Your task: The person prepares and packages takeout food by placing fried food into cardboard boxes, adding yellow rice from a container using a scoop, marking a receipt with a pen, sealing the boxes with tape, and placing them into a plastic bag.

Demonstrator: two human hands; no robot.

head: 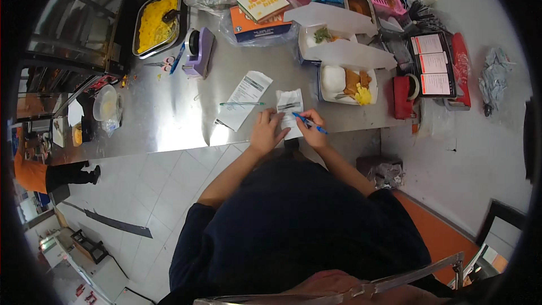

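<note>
At the front edge of the steel counter (169,93) lies a small printed paper slip (289,101). My right hand (312,129) grips a blue pen (310,123), its tip over the slip. The fingers of my left hand (267,130) are spread and rest on the slip's left side, holding nothing. Left of them lies a longer printed slip (245,93) with a green pen (242,103) across it. Behind my right hand sits an open takeaway box (348,84) with rice, fried pieces and something yellow; a second open box (311,36) stands beyond it.
A purple tape dispenser (200,55), scissors (163,64) and a tray of yellow food (157,23) are at the left. A red tape dispenser (402,97) and a tablet (434,65) stand right. Cartons (260,21) lie at the back. A person in orange (34,173) stands far left.
</note>
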